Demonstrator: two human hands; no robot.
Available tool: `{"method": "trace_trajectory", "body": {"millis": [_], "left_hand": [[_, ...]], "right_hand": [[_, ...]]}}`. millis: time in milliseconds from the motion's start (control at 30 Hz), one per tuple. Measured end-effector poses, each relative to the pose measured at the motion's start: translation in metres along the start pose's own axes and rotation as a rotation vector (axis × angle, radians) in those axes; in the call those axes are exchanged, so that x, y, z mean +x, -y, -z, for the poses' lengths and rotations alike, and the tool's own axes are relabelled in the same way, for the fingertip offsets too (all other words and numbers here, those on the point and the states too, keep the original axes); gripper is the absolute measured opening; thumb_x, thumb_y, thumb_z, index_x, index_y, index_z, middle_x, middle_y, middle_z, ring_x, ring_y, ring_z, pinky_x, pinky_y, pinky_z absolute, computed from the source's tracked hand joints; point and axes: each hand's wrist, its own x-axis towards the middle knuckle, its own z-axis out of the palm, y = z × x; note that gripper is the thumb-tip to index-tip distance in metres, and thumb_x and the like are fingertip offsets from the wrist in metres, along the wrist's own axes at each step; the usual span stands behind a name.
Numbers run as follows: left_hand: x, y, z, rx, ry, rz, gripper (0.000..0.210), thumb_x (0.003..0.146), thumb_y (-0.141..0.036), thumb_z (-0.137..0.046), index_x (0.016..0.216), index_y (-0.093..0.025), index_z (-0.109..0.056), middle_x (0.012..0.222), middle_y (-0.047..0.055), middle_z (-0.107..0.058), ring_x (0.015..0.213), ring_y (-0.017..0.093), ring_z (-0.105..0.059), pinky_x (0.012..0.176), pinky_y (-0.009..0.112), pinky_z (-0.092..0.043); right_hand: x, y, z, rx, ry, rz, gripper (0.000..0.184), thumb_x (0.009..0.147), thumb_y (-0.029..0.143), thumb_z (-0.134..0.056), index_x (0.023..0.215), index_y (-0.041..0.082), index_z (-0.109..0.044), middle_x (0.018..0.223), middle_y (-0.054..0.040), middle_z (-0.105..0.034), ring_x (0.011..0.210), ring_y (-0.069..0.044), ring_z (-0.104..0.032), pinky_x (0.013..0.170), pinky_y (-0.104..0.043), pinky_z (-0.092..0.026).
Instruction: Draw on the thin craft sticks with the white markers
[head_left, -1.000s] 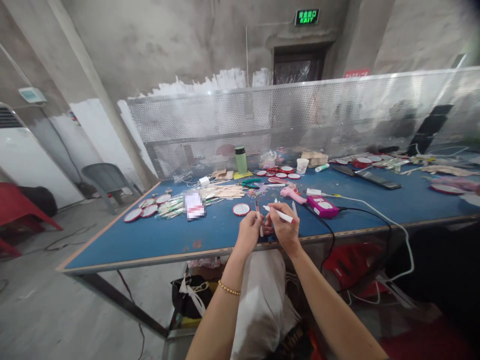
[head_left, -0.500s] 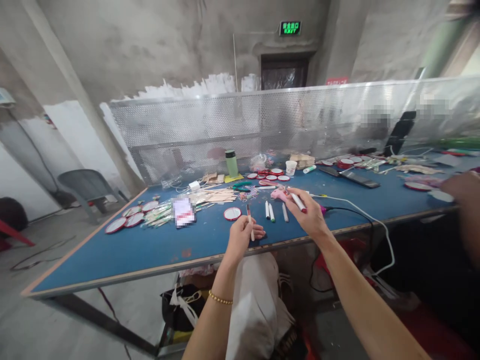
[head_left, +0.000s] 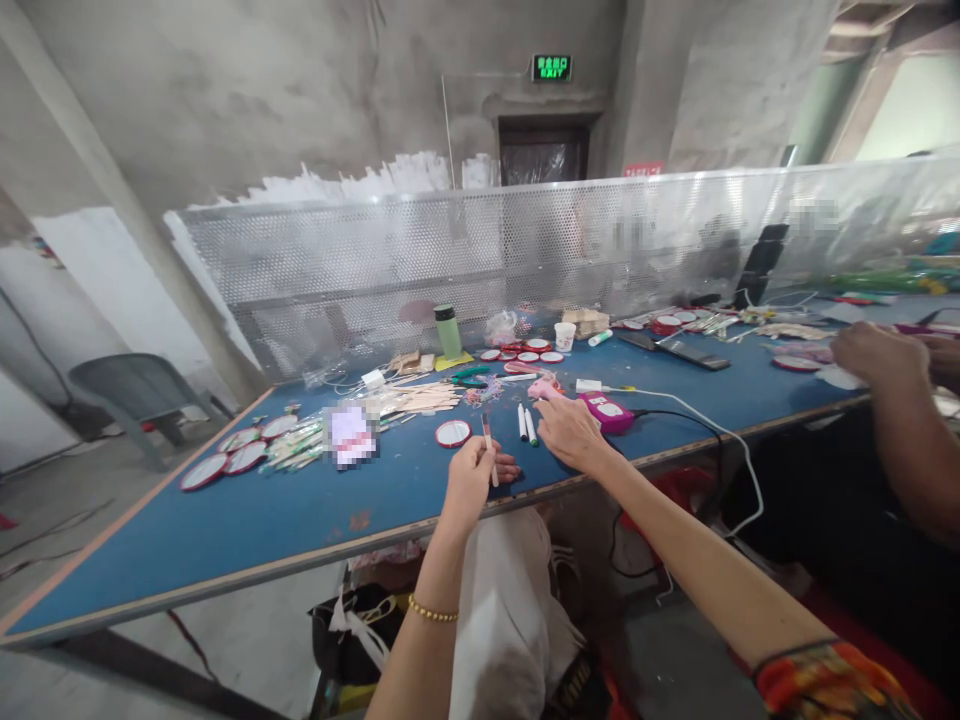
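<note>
My left hand point(head_left: 474, 470), near the table's front edge, is closed on a flat wooden stick point(head_left: 489, 455) held upright, its upper end dark reddish. Just behind it lies a round white disc with a red rim point(head_left: 453, 433). My right hand point(head_left: 571, 432) is palm down at the table, fingers bent downward right beside two white markers point(head_left: 527, 425), one with a green tip. Whatever is beneath its fingers is hidden. A pink tool point(head_left: 545, 386) lies just beyond the fingertips, and a purple device point(head_left: 606, 411) with a cable sits to the right of the hand.
Wooden sticks point(head_left: 427, 397), green-handled pliers point(head_left: 470, 376) and red-rimmed discs point(head_left: 246, 457) lie to the left and back. A green bottle point(head_left: 448, 333) and a paper cup point(head_left: 564, 337) stand by the perforated screen point(head_left: 360, 260). At right, a co-worker's hand point(head_left: 877, 365) is over the table.
My right hand has lowered to the table and turned palm down; the red-ended marker it held is no longer visible. My left hand keeps the stick. The view has shifted slightly right.
</note>
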Motion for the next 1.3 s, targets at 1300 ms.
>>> {"method": "trace_trajectory", "body": {"millis": [1300], "left_hand": [[-0.001,0.0,-0.002,-0.024,0.002,0.008,0.032,0.077,-0.047,-0.06,0.089,-0.018,-0.051,0.065,0.003,-0.071,0.058,0.021,-0.072,0.055,0.03,-0.058]], "right_hand": [[0.003,-0.021,0.033,-0.198,0.184,0.185,0.024,0.094,0.008,-0.045,0.093,0.012,-0.068,0.098,-0.0149,-0.071,0.09,-0.022,-0.067,0.069,-0.026,-0.041]]}}
